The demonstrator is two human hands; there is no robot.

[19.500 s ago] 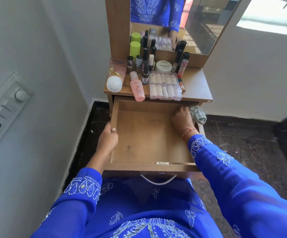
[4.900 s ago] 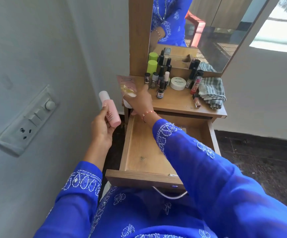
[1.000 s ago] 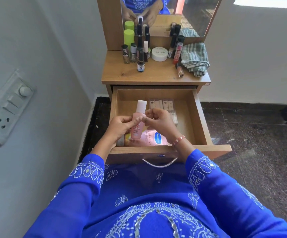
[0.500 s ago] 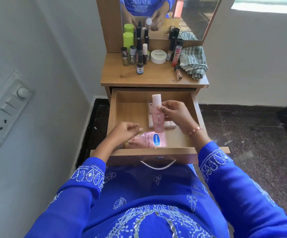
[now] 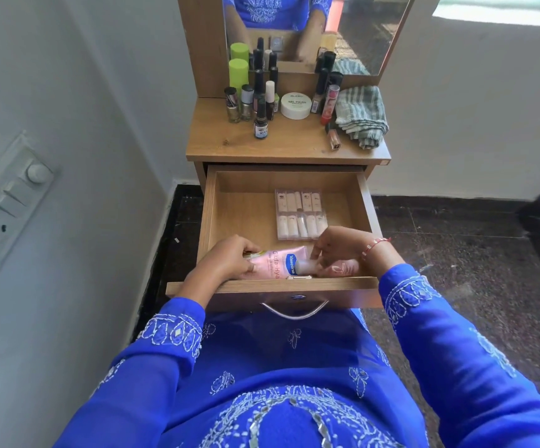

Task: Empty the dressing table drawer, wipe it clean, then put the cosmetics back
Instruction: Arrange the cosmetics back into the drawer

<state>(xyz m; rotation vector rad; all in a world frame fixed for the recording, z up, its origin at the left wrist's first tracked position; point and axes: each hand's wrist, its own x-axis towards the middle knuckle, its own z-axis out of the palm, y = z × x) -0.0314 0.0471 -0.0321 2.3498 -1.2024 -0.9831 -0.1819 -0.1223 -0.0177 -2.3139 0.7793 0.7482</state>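
The wooden drawer [image 5: 367,205] is pulled out in front of me. A clear case of false nails [image 5: 300,213] lies flat at its middle back. Along the front wall lies a pink Vaseline tube [image 5: 276,262], and my left hand [image 5: 226,261] rests on its left end. My right hand [image 5: 338,250] holds a small pink bottle [image 5: 330,268] lying on its side in the front right corner, its white cap toward the tube. Nail polish bottles [image 5: 260,101], a white jar [image 5: 296,105] and lip products [image 5: 329,103] stand on the table top [image 5: 291,142].
A folded green checked cloth [image 5: 362,114] lies at the right of the table top. A mirror [image 5: 352,30] rises behind it. A wall with a switch panel [image 5: 6,202] is close on the left. Dark stone floor [image 5: 472,247] spreads to the right.
The pink bottle was upright in my right hand over the nail case; now it lies on its side in the front right corner. My left hand stays on the tube.
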